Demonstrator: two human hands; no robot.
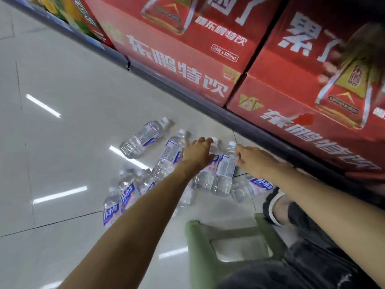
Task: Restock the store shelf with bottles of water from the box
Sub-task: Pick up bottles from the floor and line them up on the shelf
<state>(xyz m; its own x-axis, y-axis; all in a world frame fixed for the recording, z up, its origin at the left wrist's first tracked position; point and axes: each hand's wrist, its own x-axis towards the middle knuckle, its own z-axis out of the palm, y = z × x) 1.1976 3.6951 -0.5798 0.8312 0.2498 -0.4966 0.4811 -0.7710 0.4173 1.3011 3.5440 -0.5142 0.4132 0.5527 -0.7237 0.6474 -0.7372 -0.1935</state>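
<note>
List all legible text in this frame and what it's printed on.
"东鹏特饮": large white characters on the left red cardboard drink case, repeated on the right red cardboard drink case.
"24瓶x500ml": small boxed print on the left case.
"累了": large white characters on the right case.
Clear plastic water bottles on the floor: blue-and-white labels, blurred, unreadable.
Colourful carton far left: print unreadable.

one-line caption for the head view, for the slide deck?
Both hands, left and right, reach for water bottles scattered on the tiled floor beside red drink cartons.
</note>
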